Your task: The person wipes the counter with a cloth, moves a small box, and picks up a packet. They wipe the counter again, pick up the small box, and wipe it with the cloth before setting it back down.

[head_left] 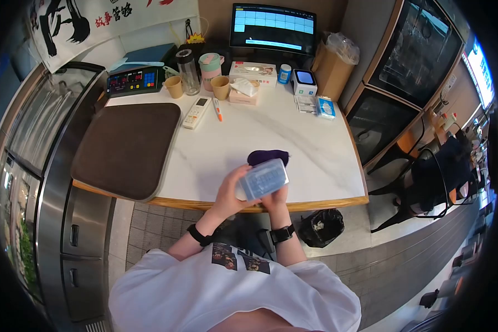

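Observation:
Both hands hold a clear, boxy plastic container with something bluish inside, tilted above the table's front edge. My left hand is closed on its left side, thumb along the upper edge. At the lower right, my right hand grips it from beneath, with some of its fingers hidden behind the box. Just beyond the container, a dark purple, soft-looking item lies on the white marbled table; its kind I cannot make out.
On the left lies a brown tray. A white remote control and an orange-tipped pen rest behind it. Cups, a tissue box and a monitor line the back. A black bin bag sits below the table.

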Available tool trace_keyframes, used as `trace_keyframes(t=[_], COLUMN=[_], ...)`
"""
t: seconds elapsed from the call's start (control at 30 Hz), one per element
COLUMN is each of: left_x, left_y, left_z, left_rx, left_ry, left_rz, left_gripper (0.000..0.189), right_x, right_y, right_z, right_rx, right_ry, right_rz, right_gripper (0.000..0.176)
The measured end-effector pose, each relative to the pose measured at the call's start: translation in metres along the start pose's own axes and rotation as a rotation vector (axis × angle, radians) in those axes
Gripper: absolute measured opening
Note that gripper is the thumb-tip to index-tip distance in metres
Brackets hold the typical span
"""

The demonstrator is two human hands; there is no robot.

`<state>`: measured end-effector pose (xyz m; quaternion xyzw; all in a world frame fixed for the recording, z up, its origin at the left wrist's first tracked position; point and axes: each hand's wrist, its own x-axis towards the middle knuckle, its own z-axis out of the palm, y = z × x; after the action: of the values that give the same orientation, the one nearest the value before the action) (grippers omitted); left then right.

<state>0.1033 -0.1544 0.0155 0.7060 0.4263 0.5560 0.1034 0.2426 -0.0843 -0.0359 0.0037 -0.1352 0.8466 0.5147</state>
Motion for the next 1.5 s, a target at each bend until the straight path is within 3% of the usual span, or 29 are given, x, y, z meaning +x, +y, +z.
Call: trace_keyframes(t=[0.03, 0.23, 0.27, 0.4, 0.67, 0.8, 0.87, 0.93, 0.97, 1.13, 1.37, 1.5], left_x=[0.0, 0.015, 0.017, 0.019, 0.017, 0.02, 0.032, 0.044, 0.047, 0.046, 0.034, 0.03], left_y=[0.0, 0.005, 0.007, 0.011, 0.011, 0.007, 0.011, 0.012, 0.01, 0.022, 0.047, 0.042], left_z=[0.004, 0.024, 0.03, 0.058, 0.084, 0.063, 0.045, 0.022, 0.011, -0.023, -0.062, -0.059], left_rx=[0.002, 0.037, 0.032, 0.138, 0.401, 0.338, 0.241, 0.214, 0.172, 0.268, 0.439, 0.462], left_ry=[-0.007, 0.024, -0.013, -0.108, -0.058, -0.034, 0.074, 0.153, 0.114, 0.028, -0.076, -0.151], left_rz=[0.031, 0.064, 0.072, 0.13, 0.266, 0.141, -0.047, -0.143, -0.193, -0.093, -0.029, 0.044], left_gripper=[0.082, 0.069, 0.068, 0.064, 0.061, 0.065, 0.07, 0.081, 0.084, 0.089, 0.076, 0.074], right_x=[-0.001, -0.003, -0.004, -0.016, -0.024, -0.018, -0.012, -0.005, -0.003, -0.003, 0.0, -0.008], right_y=[-0.004, -0.005, -0.006, -0.01, -0.017, -0.013, -0.009, -0.001, 0.005, 0.005, 0.009, 0.012], right_z=[-0.009, -0.012, -0.014, -0.055, -0.053, -0.033, -0.015, 0.013, 0.033, 0.041, 0.041, 0.031], right_rx=[0.051, 0.045, -0.005, 0.284, 0.261, -0.004, -0.51, -0.445, -0.129, -0.173, -0.175, -0.42], right_ry=[-0.13, 0.023, 0.125, -0.078, -0.112, -0.047, 0.021, 0.039, 0.061, -0.038, -0.051, 0.007], right_rz=[-0.02, -0.099, -0.114, -0.032, 0.055, 0.053, 0.014, 0.066, 0.146, 0.141, 0.056, 0.159], right_gripper=[0.049, 0.049, 0.047, 0.048, 0.051, 0.053, 0.054, 0.055, 0.058, 0.062, 0.062, 0.074])
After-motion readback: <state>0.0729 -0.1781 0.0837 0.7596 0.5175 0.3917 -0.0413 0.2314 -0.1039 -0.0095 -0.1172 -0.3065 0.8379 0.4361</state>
